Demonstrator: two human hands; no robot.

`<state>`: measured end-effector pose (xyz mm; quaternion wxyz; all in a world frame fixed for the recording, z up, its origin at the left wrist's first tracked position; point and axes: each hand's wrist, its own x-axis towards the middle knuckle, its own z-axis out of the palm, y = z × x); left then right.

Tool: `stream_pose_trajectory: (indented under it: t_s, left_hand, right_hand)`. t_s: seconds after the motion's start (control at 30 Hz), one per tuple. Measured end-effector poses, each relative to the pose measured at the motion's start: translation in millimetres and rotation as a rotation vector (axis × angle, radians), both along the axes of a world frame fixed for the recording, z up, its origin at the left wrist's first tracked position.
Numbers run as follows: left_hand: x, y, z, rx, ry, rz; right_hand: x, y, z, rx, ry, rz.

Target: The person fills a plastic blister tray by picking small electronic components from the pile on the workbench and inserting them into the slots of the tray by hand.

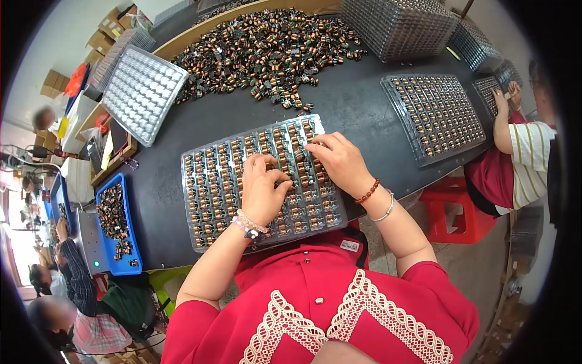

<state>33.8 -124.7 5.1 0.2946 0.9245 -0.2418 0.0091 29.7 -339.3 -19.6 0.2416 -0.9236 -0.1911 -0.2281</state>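
In front of me a clear plastic tray (195, 233) holds rows of small copper-wound coils (209, 200) in its pockets. My left hand (262, 193) is over the middle of it, fingers curled and thumb brought close to the forefinger among the coils. What lies between these fingertips is too small to make out. Toward the tray's upper right, my right hand (341, 161) bends its fingers down onto the coils there; its thumb and whatever it may pinch are hidden. Several pockets near the tray's top right corner look unfilled.
A large heap of loose coils (260, 51) spreads across the back of the dark table (160, 176). A blue tray (136, 261) of coils stands left, below a tilted plastic tray (145, 85). Another filled tray (433, 115) and stacked trays (397, 27) lie right, near a seated co-worker (527, 139).
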Motion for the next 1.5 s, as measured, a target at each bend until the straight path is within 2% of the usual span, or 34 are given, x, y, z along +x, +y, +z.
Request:
stream_pose_trajectory:
  t_s: [0.2,0.27,0.33,0.4,0.5,0.57,0.7,0.77,0.8,0.9,0.97,1.03,1.07,1.13,1.23,1.37,1.5]
  left_hand:
    - [1.8,-2.3,0.0,0.068,-0.044,0.01]
    - [5.4,-0.7,1.7,0.055,-0.046,-0.017]
    - [11.6,-4.1,1.6,0.041,-0.048,-0.042]
    - [23.9,-17.2,-3.5,-0.111,-0.16,-0.008]
    - [36.7,-31.7,-11.7,-0.042,-0.211,-0.099]
    - [40.3,-33.7,-20.9,-0.071,-0.206,-0.119]
    - [37.1,-29.3,-9.0,-0.181,-0.214,-0.108]
    - [31.5,-20.7,0.9,-0.212,-0.004,-0.008]
    - [26.8,-16.5,0.8,-0.333,0.129,0.081]
    - [18.4,3.4,5.0,-0.33,0.248,0.132]
    - [13.6,18.3,-0.1,-0.444,0.279,0.128]
    - [5.6,24.3,21.2,-0.393,0.499,0.253]
    - [2.9,32.6,19.3,-0.386,0.498,0.268]
    - [-0.5,50.1,15.0,-0.147,0.176,0.06]
    - [-9.2,64.9,17.4,0.009,0.107,-0.023]
    - [-14.8,70.3,8.0,0.062,0.057,-0.055]
    - [-16.8,62.3,-0.7,0.017,-0.05,-0.022]
  right_hand:
    - [-8.6,-0.4,7.9,0.178,0.058,0.056]
    - [-9.5,0.8,7.1,0.333,0.086,0.072]
    - [-11.0,0.0,4.8,0.356,0.091,0.076]
    - [-11.3,0.3,6.0,0.375,0.091,0.082]
    - [-17.4,0.6,9.8,0.34,0.114,0.085]
    - [-21.8,1.7,10.5,0.379,0.188,0.079]
    - [-17.1,-1.1,-2.4,0.365,0.11,0.101]
    - [-14.2,-3.2,-2.8,0.345,0.094,0.098]
    - [-14.0,-3.1,0.2,0.385,0.146,0.055]
    - [-14.8,-5.2,-1.9,0.436,0.203,0.026]
    - [-17.7,-7.0,1.8,0.348,0.149,0.1]
    - [-20.6,-7.8,4.9,0.291,0.106,0.133]
    - [-21.1,-7.6,6.7,0.219,0.102,0.149]
    - [-21.8,-5.9,8.1,0.142,0.119,0.151]
    - [-23.3,-0.7,15.9,0.201,0.199,0.072]
    - [-22.4,-0.6,17.3,0.136,0.222,0.104]
    - [-21.0,1.0,21.2,0.2,0.191,0.137]
